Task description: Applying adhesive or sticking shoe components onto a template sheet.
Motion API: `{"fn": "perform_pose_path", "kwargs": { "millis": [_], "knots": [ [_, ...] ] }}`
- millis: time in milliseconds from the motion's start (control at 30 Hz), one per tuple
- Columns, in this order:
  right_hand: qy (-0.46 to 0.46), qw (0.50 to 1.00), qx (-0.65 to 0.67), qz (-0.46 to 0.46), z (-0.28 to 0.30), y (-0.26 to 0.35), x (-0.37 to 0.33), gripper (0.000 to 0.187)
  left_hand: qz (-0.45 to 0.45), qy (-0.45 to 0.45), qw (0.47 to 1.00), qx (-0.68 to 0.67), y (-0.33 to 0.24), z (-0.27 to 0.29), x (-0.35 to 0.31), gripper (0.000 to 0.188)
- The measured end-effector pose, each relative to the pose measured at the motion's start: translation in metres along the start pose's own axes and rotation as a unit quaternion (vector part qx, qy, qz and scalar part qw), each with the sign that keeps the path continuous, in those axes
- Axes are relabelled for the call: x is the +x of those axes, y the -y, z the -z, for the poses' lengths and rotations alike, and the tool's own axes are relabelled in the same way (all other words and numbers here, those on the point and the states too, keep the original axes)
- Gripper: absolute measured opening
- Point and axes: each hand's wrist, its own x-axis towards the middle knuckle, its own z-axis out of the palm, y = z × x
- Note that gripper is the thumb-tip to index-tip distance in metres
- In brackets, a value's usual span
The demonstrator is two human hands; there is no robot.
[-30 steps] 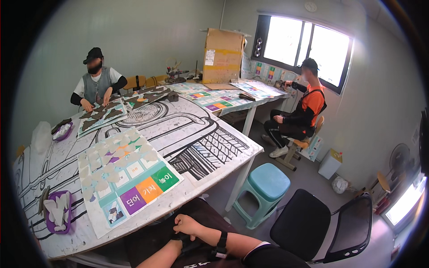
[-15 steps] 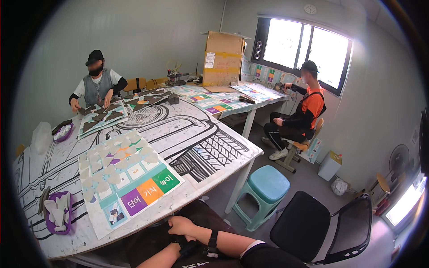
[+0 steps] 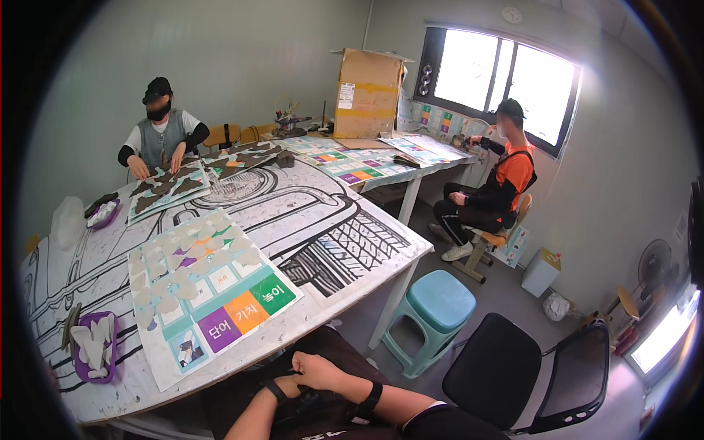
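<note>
My right hand [image 3: 318, 371] and my left hand [image 3: 288, 386] are together over my lap, below the table's near edge. The right one is closed, its curled fingers against the left; whether anything is between them I cannot make out. The right hand mostly hides the left hand's fingers. Dark straps circle both wrists. Nearest on the table lies a printed board [image 3: 165, 345] with purple, orange and green squares, its far part covered by pale grey flat pieces [image 3: 187, 268]. To its left, a purple basket [image 3: 110, 375] holds similar pale pieces.
Across the table [image 3: 367, 282], a co-worker [image 3: 163, 136] handles dark pieces on a board [image 3: 187, 192]. Another person in orange [image 3: 513, 176] sits at the side bench. A teal stool [image 3: 440, 301] and a black chair [image 3: 495, 367] stand at my right. A cardboard box [image 3: 367, 95] stands at the back.
My hands have shifted slightly to the right and the right hand has turned over the left. The co-worker's left-side hand has moved across the board; their head has lifted a little.
</note>
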Motion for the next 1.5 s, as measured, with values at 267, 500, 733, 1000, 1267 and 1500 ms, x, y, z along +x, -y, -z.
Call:
{"fn": "perform_pose_path", "kwargs": {
  "millis": [267, 500, 733, 1000, 1267, 1500],
  "knots": [
    [-0.104, 0.973, 0.158, 0.132, -0.025, 0.014, -0.006, 0.037, -0.206, -0.139, 0.642, -0.725, -0.025, 0.003, -0.003, 0.019],
    [0.177, 0.940, 0.292, 0.008, -0.033, -0.010, -0.018, 0.057, 0.048, -0.542, 0.742, -0.392, -0.092, 0.004, -0.012, 0.013],
    [0.201, 0.917, 0.344, 0.010, -0.038, -0.024, -0.013, 0.045, 0.012, -0.570, 0.739, -0.359, -0.093, 0.005, -0.014, 0.014],
    [0.226, 0.923, 0.302, -0.073, -0.034, -0.023, -0.011, 0.036, -0.025, -0.318, 0.779, -0.540, -0.088, -0.007, -0.042, 0.041],
    [0.263, 0.887, 0.355, -0.132, -0.036, -0.036, -0.011, 0.031, -0.018, -0.198, 0.980, 0.029, -0.121, 0.013, -0.074, 0.060],
    [0.286, 0.865, 0.408, -0.056, -0.049, -0.041, -0.010, 0.037, -0.025, -0.166, 0.985, 0.039, -0.129, 0.011, -0.088, 0.073]
  ]
}}
